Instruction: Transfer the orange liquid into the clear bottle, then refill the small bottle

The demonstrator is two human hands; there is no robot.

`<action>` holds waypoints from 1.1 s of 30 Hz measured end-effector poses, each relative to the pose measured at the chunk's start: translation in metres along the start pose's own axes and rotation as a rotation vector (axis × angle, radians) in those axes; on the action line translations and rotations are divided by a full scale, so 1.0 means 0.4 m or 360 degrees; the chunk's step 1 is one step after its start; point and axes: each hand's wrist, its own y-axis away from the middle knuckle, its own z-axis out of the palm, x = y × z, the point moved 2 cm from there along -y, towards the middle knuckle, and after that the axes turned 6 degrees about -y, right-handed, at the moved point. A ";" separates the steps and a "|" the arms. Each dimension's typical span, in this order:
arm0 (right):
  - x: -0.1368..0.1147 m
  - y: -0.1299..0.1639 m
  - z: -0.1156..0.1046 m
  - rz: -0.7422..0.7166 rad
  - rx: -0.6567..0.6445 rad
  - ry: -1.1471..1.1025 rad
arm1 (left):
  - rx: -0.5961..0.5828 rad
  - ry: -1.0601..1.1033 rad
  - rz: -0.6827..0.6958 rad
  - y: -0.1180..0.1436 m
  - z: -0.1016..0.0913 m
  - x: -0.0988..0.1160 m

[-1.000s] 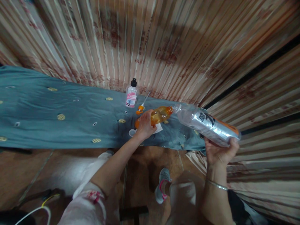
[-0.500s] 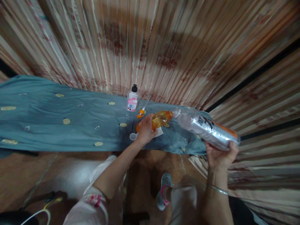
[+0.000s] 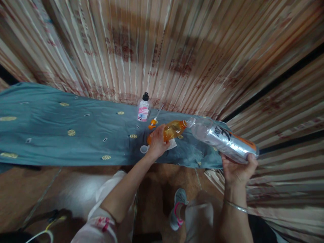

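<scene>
My left hand (image 3: 158,143) is closed around an orange see-through bottle (image 3: 175,130), which lies tilted with its open mouth toward the right. Its mouth meets the mouth of a large clear plastic bottle (image 3: 222,138) with a silver and orange label. My right hand (image 3: 239,167) grips that bottle near its base, from below. Beyond my left hand, an orange pump head (image 3: 152,123) with a clear tube rests on the cloth. A small clear cup or cap (image 3: 144,149) sits beside my left hand. Whether liquid is flowing between the bottles I cannot make out.
A clear bottle with a black cap and pink label (image 3: 143,109) stands at the back of the blue-green cloth (image 3: 88,131). A white paper piece (image 3: 172,144) lies under the orange bottle. Pleated curtains (image 3: 141,50) hang behind and to the right.
The view has shifted very slightly. Both hands hold their bottles mouth to mouth in nearly the same position as before.
</scene>
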 end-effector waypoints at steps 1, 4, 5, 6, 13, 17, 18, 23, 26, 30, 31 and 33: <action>0.002 -0.001 0.001 -0.0006 -0.0009 0.0000 | 0.0008 0.0000 0.0003 0.000 0.001 -0.001; 0.007 -0.004 0.004 -0.0026 -0.0052 0.0022 | 0.0006 -0.0001 0.0011 0.000 0.001 -0.003; 0.008 -0.005 0.005 -0.0030 -0.0059 0.0033 | 0.0001 0.0001 0.0014 0.000 0.001 -0.004; 0.009 -0.006 0.006 -0.0033 -0.0060 0.0038 | -0.0003 0.0004 0.0019 0.000 0.001 -0.004; 0.011 -0.008 0.016 -0.0048 -0.0021 -0.0018 | -0.0006 0.0004 0.0067 0.006 -0.004 -0.007; 0.011 -0.008 0.021 -0.0052 -0.0039 -0.0009 | -0.0013 0.0009 0.0077 0.008 -0.008 -0.012; 0.011 -0.008 0.022 -0.0054 -0.0044 -0.0005 | -0.0018 0.0010 0.0083 0.008 -0.008 -0.013; 0.007 -0.008 0.018 -0.0072 -0.0067 0.0034 | -0.0049 0.0017 0.0122 0.009 -0.010 -0.015; 0.003 -0.007 0.017 -0.0088 -0.0073 0.0028 | -0.0042 0.0013 0.0141 0.011 -0.011 -0.015; -0.001 -0.006 0.016 -0.0079 -0.0031 0.0013 | -0.0044 0.0003 0.0159 0.010 -0.015 -0.012; -0.001 -0.006 0.015 -0.0074 -0.0026 0.0016 | -0.0047 0.0004 0.0162 0.010 -0.016 -0.011; -0.001 -0.007 0.013 -0.0076 -0.0026 0.0027 | -0.0051 0.0007 0.0163 0.009 -0.017 -0.010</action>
